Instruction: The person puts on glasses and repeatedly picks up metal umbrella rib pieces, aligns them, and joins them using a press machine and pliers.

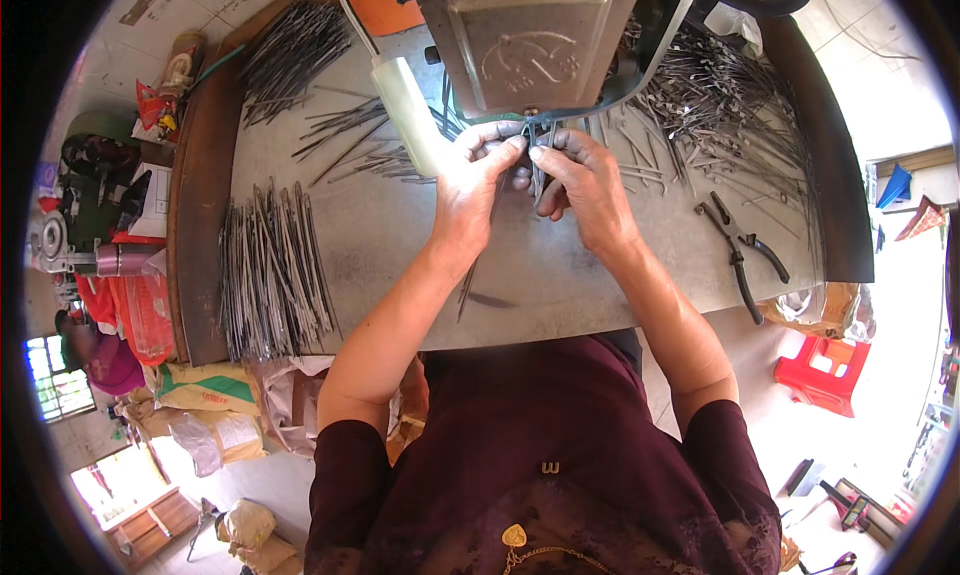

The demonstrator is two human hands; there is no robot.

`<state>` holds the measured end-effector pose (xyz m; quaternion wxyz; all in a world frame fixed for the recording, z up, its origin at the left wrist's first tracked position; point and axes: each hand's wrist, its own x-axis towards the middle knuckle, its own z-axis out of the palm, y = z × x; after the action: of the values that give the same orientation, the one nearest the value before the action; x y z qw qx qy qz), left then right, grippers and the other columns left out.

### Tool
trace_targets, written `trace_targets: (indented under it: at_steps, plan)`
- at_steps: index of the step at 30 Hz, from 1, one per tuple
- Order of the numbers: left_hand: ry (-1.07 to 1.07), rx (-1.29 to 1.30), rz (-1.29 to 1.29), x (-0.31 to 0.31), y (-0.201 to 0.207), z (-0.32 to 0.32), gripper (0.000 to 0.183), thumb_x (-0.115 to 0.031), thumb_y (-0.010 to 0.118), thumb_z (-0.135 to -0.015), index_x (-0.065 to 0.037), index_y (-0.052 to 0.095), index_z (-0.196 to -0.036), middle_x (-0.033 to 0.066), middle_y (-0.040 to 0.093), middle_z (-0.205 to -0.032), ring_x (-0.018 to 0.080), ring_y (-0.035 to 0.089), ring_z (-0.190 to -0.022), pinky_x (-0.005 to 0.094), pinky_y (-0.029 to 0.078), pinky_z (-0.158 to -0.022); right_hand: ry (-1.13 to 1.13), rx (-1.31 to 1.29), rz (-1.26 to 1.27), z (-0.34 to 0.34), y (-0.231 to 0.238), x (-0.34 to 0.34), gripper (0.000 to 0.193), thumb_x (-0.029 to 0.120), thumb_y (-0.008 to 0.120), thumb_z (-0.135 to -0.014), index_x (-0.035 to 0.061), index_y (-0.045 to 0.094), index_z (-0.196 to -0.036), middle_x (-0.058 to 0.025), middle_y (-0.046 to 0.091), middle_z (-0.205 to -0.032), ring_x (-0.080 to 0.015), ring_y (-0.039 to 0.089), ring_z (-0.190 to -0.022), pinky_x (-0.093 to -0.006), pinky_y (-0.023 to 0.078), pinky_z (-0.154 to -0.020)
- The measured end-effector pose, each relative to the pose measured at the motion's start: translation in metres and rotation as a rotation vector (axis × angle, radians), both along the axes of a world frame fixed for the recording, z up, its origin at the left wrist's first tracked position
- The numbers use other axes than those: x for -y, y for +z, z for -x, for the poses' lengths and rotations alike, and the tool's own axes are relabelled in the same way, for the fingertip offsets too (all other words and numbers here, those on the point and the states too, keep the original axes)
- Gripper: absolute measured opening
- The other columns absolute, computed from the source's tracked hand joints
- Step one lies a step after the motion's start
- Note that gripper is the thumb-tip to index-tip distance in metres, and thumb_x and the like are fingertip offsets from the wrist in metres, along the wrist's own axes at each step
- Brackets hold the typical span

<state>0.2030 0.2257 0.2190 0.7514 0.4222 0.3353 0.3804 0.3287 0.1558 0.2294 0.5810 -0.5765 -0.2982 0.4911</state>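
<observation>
My left hand is closed in a pinch on thin dark metal strips, just below the front of a grey machine head. Right beside it, my right hand pinches the same small group of strips, its fingers curled. The strips' upper ends reach close under the machine, and exactly where they touch it is hidden. From beneath my left hand a long thin rod slants down toward the table's near edge. A pale cylindrical cover on a bent arm stands against my left hand.
A neat bundle of metal rods lies at the table's left, another bundle behind it. A tangled heap of metal pieces fills the back right. Black-handled pliers rest near the right edge. A red stool stands beyond.
</observation>
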Motion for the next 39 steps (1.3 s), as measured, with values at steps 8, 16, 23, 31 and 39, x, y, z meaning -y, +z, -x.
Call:
trace_targets:
  at_steps: [8, 16, 23, 31, 39]
  plan:
    - [0.017, 0.026, 0.046, 0.000, -0.006, -0.001, 0.021, -0.006, 0.061, -0.090, 0.000, 0.059, -0.110, 0.0043, 0.063, -0.089, 0.0104, 0.056, -0.069, 0.0228, 0.046, -0.062, -0.010, -0.062, 0.000, 0.001, -0.001, 0.002, 0.017, 0.017, 0.057, -0.088, 0.0009, 0.059, -0.092, -0.0067, 0.063, -0.070, -0.0127, 0.058, -0.051, -0.0242, 0.043, -0.045]
    - [0.008, 0.015, 0.032, 0.001, -0.005, -0.001, 0.020, -0.008, 0.062, -0.091, -0.001, 0.060, -0.109, 0.0034, 0.063, -0.089, 0.0095, 0.056, -0.068, 0.0229, 0.046, -0.062, 0.016, -0.050, -0.013, 0.000, -0.003, 0.002, 0.017, 0.018, 0.056, -0.089, 0.0017, 0.060, -0.092, -0.0065, 0.064, -0.073, -0.0110, 0.056, -0.051, -0.0231, 0.042, -0.046]
    - [0.020, 0.020, 0.029, 0.001, -0.005, -0.001, 0.020, -0.009, 0.062, -0.091, -0.001, 0.060, -0.108, 0.0031, 0.063, -0.088, 0.0090, 0.055, -0.067, 0.0225, 0.045, -0.061, 0.026, -0.045, -0.051, 0.001, -0.006, 0.001, 0.020, 0.022, 0.057, -0.091, 0.0021, 0.061, -0.095, -0.0041, 0.064, -0.077, -0.0077, 0.052, -0.050, -0.0198, 0.040, -0.045]
    - [0.065, 0.084, 0.196, 0.001, 0.003, -0.004, 0.020, -0.004, 0.064, -0.088, 0.003, 0.059, -0.106, 0.0064, 0.063, -0.086, 0.0112, 0.055, -0.067, 0.0249, 0.046, -0.062, 0.024, 0.073, 0.010, 0.007, -0.002, -0.003, 0.020, 0.021, 0.055, -0.091, 0.0018, 0.060, -0.095, -0.0036, 0.063, -0.076, -0.0078, 0.050, -0.048, -0.0206, 0.037, -0.042]
    - [0.076, 0.066, 0.164, 0.005, 0.004, -0.005, 0.014, -0.003, 0.062, -0.088, 0.002, 0.060, -0.101, 0.0064, 0.063, -0.086, 0.0106, 0.054, -0.068, 0.0245, 0.045, -0.063, 0.014, 0.113, 0.007, 0.001, -0.003, -0.002, 0.019, 0.017, 0.055, -0.090, -0.0008, 0.059, -0.095, -0.0070, 0.064, -0.072, -0.0111, 0.054, -0.045, -0.0251, 0.041, -0.040]
